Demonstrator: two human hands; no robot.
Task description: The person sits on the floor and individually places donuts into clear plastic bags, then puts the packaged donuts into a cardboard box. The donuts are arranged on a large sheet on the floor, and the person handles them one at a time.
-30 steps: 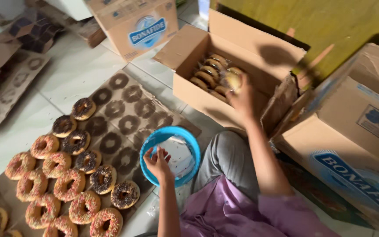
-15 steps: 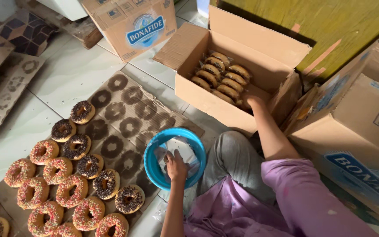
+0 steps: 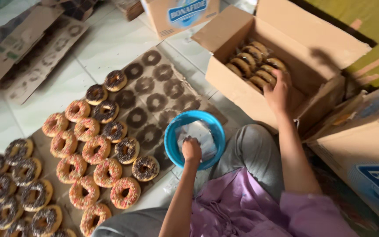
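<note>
Doughnuts (image 3: 96,149): iced, in rows on floor cardboard (image 3: 154,94). Left hand (image 3: 191,148): curled in blue bowl (image 3: 194,138), apparently picking a clear bag (image 3: 196,131). Right hand (image 3: 277,93): fingers spread over wrapped doughnuts (image 3: 255,63) in open box (image 3: 286,57); grip unclear. Step: packing.

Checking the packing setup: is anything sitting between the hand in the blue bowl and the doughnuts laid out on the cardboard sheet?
Nothing visible. The left hand is inside the blue bowl on the clear bags; only the bowl's rim separates it from the nearest doughnut.
</note>
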